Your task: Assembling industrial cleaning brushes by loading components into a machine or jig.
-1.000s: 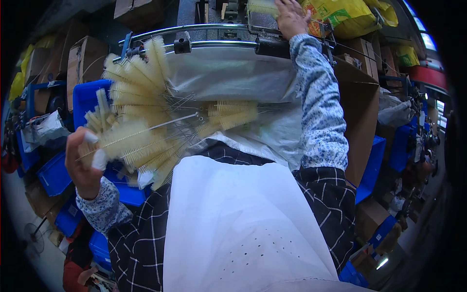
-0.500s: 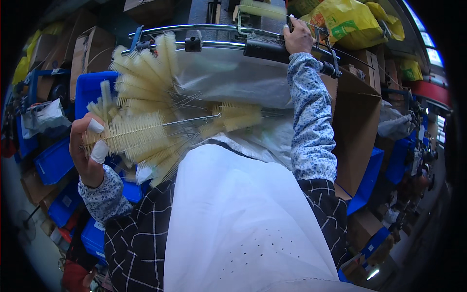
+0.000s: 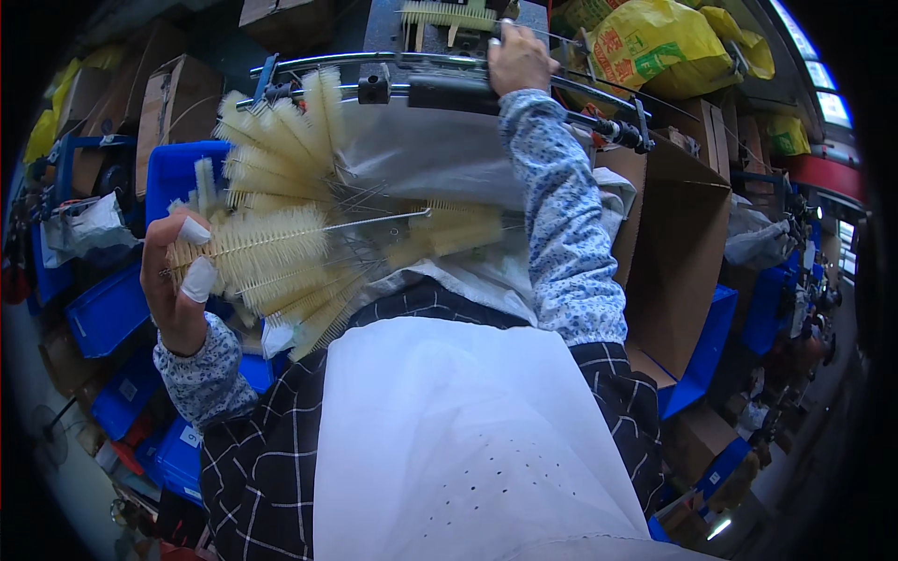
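Observation:
My left hand (image 3: 178, 280), two fingertips wrapped in white tape, grips the bristle end of a cream bottle brush (image 3: 257, 245) whose wire stem runs right. It lies on top of a fanned heap of similar cream brushes (image 3: 281, 168) in front of my chest. More brush heads (image 3: 449, 234) lie under a clear plastic sheet (image 3: 421, 154). My right hand (image 3: 517, 58) reaches far up and closes on the black handle and curved metal bar (image 3: 449, 91) of a machine. A white apron (image 3: 449, 439) covers my lap.
Blue plastic bins (image 3: 103, 313) are stacked at the left and lower left. An open cardboard box (image 3: 678, 252) stands at the right, more boxes (image 3: 178, 98) at the upper left. Yellow sacks (image 3: 664, 42) sit at the top right. Another brush lies on the machine (image 3: 440, 14) at the top.
My right hand has slid left along the bar and settled on the handle. My left hand has shifted its hold on the single brush and raised it slightly.

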`<state>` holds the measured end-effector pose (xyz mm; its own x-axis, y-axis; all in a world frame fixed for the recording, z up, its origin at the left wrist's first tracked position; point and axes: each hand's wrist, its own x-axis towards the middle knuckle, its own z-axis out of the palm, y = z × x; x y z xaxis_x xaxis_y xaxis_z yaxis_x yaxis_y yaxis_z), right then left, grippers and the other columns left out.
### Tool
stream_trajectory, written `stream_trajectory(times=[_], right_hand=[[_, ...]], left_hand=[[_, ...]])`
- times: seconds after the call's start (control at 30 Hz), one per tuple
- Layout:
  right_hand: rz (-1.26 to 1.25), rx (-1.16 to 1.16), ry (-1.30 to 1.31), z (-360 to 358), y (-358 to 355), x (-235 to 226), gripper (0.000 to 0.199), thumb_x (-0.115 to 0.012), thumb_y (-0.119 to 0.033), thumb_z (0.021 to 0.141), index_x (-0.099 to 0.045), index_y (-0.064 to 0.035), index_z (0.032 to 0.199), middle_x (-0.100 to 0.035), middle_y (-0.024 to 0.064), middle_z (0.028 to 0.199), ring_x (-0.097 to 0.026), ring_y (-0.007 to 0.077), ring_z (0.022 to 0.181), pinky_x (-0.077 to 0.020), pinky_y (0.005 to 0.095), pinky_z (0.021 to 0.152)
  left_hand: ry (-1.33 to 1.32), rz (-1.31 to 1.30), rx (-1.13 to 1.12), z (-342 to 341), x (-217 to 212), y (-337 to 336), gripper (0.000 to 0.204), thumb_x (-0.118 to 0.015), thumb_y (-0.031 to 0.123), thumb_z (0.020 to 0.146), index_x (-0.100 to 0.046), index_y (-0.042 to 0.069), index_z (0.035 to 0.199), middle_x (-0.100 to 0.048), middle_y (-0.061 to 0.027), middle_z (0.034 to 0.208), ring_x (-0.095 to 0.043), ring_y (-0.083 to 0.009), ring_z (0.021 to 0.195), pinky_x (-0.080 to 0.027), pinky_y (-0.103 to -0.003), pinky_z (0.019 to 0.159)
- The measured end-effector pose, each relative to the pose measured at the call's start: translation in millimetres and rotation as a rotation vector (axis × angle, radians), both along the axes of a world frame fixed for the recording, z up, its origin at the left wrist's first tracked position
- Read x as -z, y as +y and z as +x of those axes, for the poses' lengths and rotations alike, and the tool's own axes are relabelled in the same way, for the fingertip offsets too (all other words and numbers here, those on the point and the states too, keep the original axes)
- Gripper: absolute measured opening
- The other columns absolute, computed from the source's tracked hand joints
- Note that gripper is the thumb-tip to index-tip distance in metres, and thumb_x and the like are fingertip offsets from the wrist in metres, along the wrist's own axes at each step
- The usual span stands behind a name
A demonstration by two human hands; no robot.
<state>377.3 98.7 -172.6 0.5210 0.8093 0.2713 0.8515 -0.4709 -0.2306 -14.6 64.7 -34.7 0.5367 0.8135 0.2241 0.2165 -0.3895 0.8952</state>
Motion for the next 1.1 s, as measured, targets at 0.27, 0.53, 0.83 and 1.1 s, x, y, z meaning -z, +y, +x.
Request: stream_trajectory(times=[0.27,0.53,0.83,1.1], right_hand=[[0.106,-0.065,0.046,105.2,-43.2,13.7,0.031,-0.056,-0.023,0.074,-0.057,-0.0114,0.103,-0.056,0.0104,0.101,-0.052,0.0243,0.094,-0.0392,0.0338,0.082],[-0.256,0.015,-0.471,163.6,-49.8,-1.2,0.028,-0.048,-0.035,0.079,-0.055,-0.0236,0.104,-0.057,0.0090,0.097,-0.052,0.0243,0.091,-0.0385,0.0326,0.081],[-0.372,-0.634,0.717,122.0,-142.2,-89.2,0.039,-0.049,-0.011,0.081,-0.041,-0.0047,0.119,-0.046,0.0081,0.115,-0.044,0.0166,0.104,-0.0336,0.0281,0.089],[-0.369,-0.979,1.503,-96.0,-121.9,-67.8,0.035,-0.043,-0.018,0.086,-0.040,-0.0049,0.118,-0.050,0.0104,0.107,-0.046,0.0168,0.100,-0.0377,0.0309,0.087]], left_hand=[[-0.118,-0.023,-0.032,-21.4,10.4,3.5,0.041,-0.045,0.031,0.078,-0.043,-0.002,0.102,-0.046,-0.0099,0.096,-0.044,-0.0167,0.089,-0.033,-0.028,0.080],[-0.222,-0.322,0.049,8.4,15.0,12.2,0.048,-0.044,0.034,0.081,-0.037,0.002,0.116,-0.047,-0.0056,0.100,-0.052,-0.0071,0.074,-0.044,-0.018,0.055],[-0.329,-0.528,0.232,43.5,31.3,5.5,0.034,-0.039,0.018,0.084,-0.039,0.007,0.116,-0.047,-0.0069,0.100,-0.052,-0.0105,0.073,-0.045,-0.021,0.056],[-0.234,-0.581,0.267,88.3,47.4,-32.7,0.040,-0.050,0.020,0.081,-0.034,0.008,0.116,-0.044,-0.0090,0.104,-0.049,-0.0145,0.088,-0.044,-0.027,0.071]])
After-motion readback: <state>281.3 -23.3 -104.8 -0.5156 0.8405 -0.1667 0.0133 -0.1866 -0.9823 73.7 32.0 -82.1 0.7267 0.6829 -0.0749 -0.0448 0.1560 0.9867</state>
